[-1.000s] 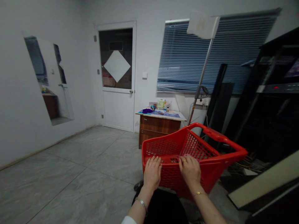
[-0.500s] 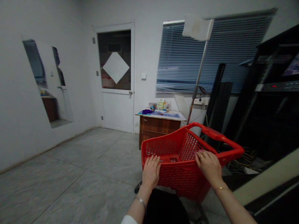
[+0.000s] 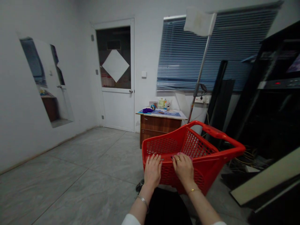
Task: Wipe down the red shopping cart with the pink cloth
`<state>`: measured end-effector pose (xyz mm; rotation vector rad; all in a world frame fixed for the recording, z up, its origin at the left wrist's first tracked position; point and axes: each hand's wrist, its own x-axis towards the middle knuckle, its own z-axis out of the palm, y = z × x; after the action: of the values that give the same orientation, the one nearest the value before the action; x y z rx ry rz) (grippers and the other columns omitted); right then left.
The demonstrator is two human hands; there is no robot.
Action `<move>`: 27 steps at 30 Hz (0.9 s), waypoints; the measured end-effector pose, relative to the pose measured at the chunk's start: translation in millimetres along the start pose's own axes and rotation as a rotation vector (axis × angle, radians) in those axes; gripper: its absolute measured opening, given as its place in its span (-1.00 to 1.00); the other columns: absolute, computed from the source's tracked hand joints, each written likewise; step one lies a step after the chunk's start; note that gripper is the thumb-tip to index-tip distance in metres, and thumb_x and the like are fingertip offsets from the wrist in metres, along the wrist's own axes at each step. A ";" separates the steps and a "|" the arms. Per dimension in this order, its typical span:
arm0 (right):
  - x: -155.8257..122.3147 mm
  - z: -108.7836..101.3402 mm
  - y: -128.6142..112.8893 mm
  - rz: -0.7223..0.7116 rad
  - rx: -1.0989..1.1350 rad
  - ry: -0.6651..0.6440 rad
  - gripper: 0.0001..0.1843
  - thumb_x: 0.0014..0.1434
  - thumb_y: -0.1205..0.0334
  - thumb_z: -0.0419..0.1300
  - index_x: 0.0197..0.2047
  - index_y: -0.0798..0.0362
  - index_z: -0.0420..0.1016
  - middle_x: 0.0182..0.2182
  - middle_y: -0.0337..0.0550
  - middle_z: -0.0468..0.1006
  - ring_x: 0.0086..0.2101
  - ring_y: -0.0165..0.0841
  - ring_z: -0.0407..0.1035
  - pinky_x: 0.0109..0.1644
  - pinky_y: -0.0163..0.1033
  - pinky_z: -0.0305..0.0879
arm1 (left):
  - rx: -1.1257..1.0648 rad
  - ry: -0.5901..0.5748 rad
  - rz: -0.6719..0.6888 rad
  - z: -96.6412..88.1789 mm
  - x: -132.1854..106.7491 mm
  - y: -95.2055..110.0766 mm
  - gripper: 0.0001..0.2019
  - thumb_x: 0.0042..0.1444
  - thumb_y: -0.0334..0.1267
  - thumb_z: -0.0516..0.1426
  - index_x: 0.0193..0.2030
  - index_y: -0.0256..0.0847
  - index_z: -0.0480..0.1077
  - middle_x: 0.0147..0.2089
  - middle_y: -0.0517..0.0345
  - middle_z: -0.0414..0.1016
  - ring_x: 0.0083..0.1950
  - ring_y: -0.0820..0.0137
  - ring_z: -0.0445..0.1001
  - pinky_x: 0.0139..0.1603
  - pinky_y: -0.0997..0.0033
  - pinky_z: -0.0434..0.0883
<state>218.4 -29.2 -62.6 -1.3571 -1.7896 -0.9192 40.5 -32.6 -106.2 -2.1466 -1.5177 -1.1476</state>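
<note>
A red plastic shopping cart [image 3: 206,168] with perforated walls stands right in front of me, its handle toward the right. My left hand [image 3: 152,170] is curled over the near rim at the cart's left end, holding it. Along the same rim, a short way to the right, my right hand [image 3: 184,168] presses down on a pink cloth [image 3: 191,157]. Only small edges of this cloth show around the fingers; the rest is hidden under the hand.
Behind the cart stands a brown wooden cabinet [image 3: 161,123] with bottles and a purple cloth [image 3: 147,110] on top. A white door [image 3: 118,109] and a wall mirror [image 3: 56,109] are farther left. Dark equipment, cables and leaning panels crowd the right side.
My right hand has slid left along the near rim with the pink cloth, coming closer to my left hand. The left hand keeps its place on the rim.
</note>
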 end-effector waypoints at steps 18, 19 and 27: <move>17.0 -27.9 176.6 -0.003 -0.238 0.068 -0.75 0.23 0.18 0.10 -0.29 0.14 0.53 -0.31 -0.02 0.55 -0.18 -0.27 0.35 -0.07 -0.19 0.18 | -0.045 -0.016 0.014 -1.8 2.1 -1.4 -0.64 0.35 -0.29 -0.05 0.23 -0.14 0.31 0.20 0.08 0.45 0.27 0.25 0.34 0.32 -0.03 0.27; 16.7 -26.6 171.2 -0.009 -0.244 0.058 -0.76 0.23 0.18 0.10 -0.31 0.14 0.53 -0.32 -0.03 0.55 -0.20 -0.28 0.34 -0.08 -0.19 0.17 | -0.043 -0.011 0.007 -1.9 2.3 -0.6 -0.65 0.35 -0.29 -0.05 0.23 -0.14 0.31 0.20 0.08 0.46 0.27 0.25 0.34 0.33 -0.03 0.25; 5.4 -3.6 21.7 -0.020 0.001 -0.044 -0.82 0.26 0.29 0.07 -0.27 0.09 0.51 -0.28 -0.05 0.53 -0.16 -0.28 0.32 0.03 -0.15 0.14 | -0.014 0.003 -0.013 -0.7 1.6 -0.6 -0.65 0.36 -0.29 -0.06 0.23 -0.17 0.31 0.22 0.06 0.44 0.30 0.23 0.31 0.33 -0.07 0.23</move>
<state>238.8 -25.4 -53.4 -1.3707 -1.8400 -0.9050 39.9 -31.7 -104.7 -2.1459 -1.5286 -1.1691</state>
